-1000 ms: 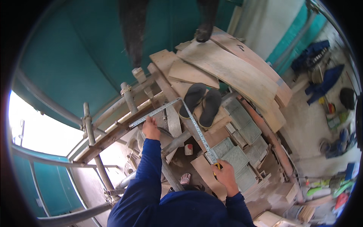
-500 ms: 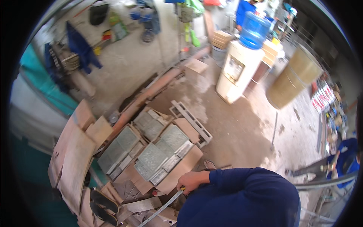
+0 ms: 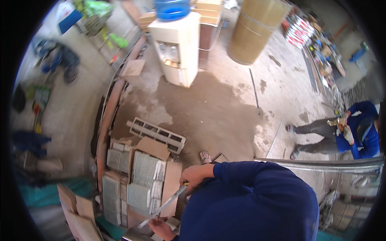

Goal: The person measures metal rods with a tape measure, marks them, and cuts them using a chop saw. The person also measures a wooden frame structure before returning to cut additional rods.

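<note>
A worker's right hand (image 3: 193, 175) grips one end of a long metal rule (image 3: 163, 207), while the left hand (image 3: 159, 227) pinches its lower end above stacked grey tiles (image 3: 138, 182) and cardboard (image 3: 171, 186). Held high over concrete floor (image 3: 209, 108), the rule could slip and fall.

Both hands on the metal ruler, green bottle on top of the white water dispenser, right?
Not quite: the head view shows a blue bottle on the white water dispenser, not green. The right hand and left hand do hold the metal ruler.
</note>
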